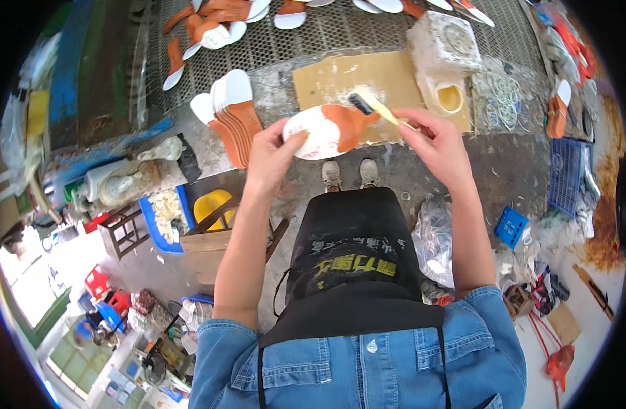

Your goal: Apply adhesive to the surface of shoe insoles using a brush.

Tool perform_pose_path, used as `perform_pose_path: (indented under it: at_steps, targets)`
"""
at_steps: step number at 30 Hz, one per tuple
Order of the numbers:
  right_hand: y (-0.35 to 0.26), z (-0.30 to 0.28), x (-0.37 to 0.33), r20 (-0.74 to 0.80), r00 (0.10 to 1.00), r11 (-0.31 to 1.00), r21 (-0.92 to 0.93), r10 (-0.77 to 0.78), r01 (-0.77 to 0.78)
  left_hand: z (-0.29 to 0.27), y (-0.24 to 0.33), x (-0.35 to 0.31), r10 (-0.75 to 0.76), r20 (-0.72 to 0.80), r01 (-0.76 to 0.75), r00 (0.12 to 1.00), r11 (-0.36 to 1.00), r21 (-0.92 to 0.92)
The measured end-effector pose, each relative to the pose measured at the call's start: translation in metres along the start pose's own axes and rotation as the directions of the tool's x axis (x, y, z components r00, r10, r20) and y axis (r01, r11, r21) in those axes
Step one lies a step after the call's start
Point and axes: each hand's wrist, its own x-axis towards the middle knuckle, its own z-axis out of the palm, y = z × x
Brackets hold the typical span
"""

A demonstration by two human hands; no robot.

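My left hand (270, 151) is closed on the white, rounded end of a shoe insole (350, 126), its thumb lying on top. The insole's other end is orange-brown and points to the right. A small brush (379, 108) with a pale yellow handle and dark bristles is gripped in my right hand (432, 140). Its bristles are over the brown part of the insole; whether they touch it I cannot tell. Left of my left hand, a neat stack of similar insoles (240, 112) lies on the bench, with white ends pointing away from me.
Beneath the brush lies a glue-marked cardboard sheet (326, 76). A crusted white container (444, 51) with a yellowish opening stands at its right. More insoles (217, 34) rest on the wire mesh (272, 51) beyond. Tangled string (501, 95) and a blue crate (566, 174) are to the right.
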Motion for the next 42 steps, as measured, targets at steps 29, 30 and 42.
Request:
perform_pose_path:
  at_steps: [29,30,42]
  targets:
    - [0.039,0.011,0.040,-0.094,0.989,0.812,-0.583,-0.111,0.035,-0.031,-0.007,0.000,0.069,0.122,-0.096,0.990,0.969,0.228]
    - [0.043,0.008,0.038,-0.153,0.977,0.821,-0.570,-0.148,0.035,-0.031,-0.007,0.000,0.058,0.124,-0.087,0.991,0.966,0.243]
    - [0.065,0.038,-0.032,-0.311,0.949,0.994,-0.109,-0.057,0.024,-0.011,-0.055,-0.028,-0.314,-0.010,0.237,0.949,0.735,-0.636]
